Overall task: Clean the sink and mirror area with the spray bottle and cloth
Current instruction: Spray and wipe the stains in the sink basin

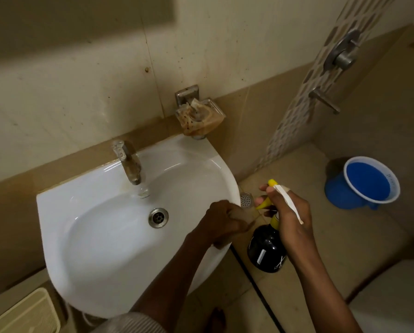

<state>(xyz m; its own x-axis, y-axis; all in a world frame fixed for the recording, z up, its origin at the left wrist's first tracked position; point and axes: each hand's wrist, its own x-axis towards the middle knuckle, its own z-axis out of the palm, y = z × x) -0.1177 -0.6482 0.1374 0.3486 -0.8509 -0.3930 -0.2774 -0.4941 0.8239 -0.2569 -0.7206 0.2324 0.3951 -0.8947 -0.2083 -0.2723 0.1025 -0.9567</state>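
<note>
The white sink (85,236) hangs on the tiled wall, and a thin stream of water runs from its metal tap (129,162) above the drain (158,218). My left hand (221,222) lies over the sink's right rim with its fingers curled into a fist; I cannot see anything inside it. To the right of the sink, over the floor, my right hand (291,219) grips the neck of the spray bottle (266,251). The bottle has a black body and a yellow nozzle and trigger. One finger lies on the trigger. A stained brownish cloth (198,118) sits in the wall soap dish. No mirror is in view.
A blue mug (367,183) stands on the floor at the right. Shower valves (343,54) are fixed to the right wall. A floor drain (246,200) and a black hose (256,284) lie beside the sink. A beige slatted object (25,316) is at the bottom left.
</note>
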